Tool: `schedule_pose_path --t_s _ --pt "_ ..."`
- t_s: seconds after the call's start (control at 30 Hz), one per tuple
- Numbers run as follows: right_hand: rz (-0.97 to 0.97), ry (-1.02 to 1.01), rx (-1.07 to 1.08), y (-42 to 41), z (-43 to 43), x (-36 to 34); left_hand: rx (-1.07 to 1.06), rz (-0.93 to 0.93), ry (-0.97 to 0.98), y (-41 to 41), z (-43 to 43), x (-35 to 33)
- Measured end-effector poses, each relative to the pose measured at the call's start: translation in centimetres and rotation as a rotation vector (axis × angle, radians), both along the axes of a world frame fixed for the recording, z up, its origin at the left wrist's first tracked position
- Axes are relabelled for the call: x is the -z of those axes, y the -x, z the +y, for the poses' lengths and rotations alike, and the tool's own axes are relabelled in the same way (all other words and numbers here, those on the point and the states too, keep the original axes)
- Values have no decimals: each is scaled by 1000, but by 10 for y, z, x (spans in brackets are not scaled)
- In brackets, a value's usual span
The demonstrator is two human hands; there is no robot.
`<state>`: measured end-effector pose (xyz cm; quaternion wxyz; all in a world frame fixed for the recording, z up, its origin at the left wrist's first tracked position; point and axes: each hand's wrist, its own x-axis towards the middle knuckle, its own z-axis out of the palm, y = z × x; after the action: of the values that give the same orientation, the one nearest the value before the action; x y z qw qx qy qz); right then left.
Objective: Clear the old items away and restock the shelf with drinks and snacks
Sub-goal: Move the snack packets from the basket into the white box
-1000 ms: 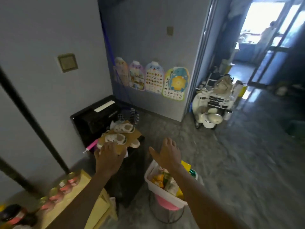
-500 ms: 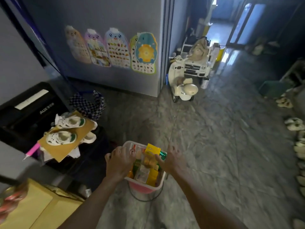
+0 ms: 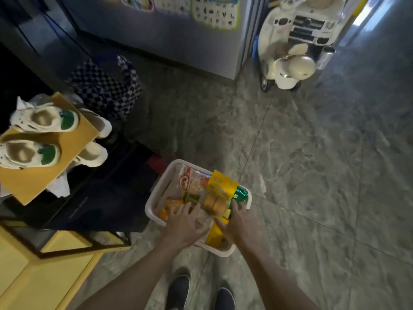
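Observation:
A white plastic basket stands low in front of me, filled with snack packets. Among them are a yellow bread packet, a green packet, an orange packet and a red-and-white wrapper. My left hand lies inside the basket's near half, fingers spread over the orange packet. Beside it, my right hand rests on the yellow packet, thumb on one side and fingers on the other. Whether it grips the packet is unclear.
Left of the basket is a dark cabinet with a cardboard sheet carrying small white shoes. A checkered bag sits behind it. Yellow furniture is at bottom left, a toy scooter far right. My feet stand on grey tile.
My view has tilted down and closer to the basket. Both hands have moved from its side rims onto the packets inside it.

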<state>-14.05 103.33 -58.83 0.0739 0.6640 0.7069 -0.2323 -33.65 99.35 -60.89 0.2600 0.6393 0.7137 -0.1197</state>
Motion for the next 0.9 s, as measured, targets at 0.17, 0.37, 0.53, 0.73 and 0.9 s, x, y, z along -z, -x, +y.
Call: schedule_pose_path --t_s 0.17,0.37,0.53,0.73,0.9 --pt "69 47 25 17 16 77 -21 -115 104 -6 8 67" --pt "120 -62 123 45 15 121 -126 -189 106 -20 6 102" --pt "267 -135 322 49 22 119 -141 -220 73 -17 9 95" --pt "296 -263 208 41 35 80 -257 -339 -61 -7 3 63" --pt "323 -334 218 26 38 14 -312 -472 -212 13 -5 3"
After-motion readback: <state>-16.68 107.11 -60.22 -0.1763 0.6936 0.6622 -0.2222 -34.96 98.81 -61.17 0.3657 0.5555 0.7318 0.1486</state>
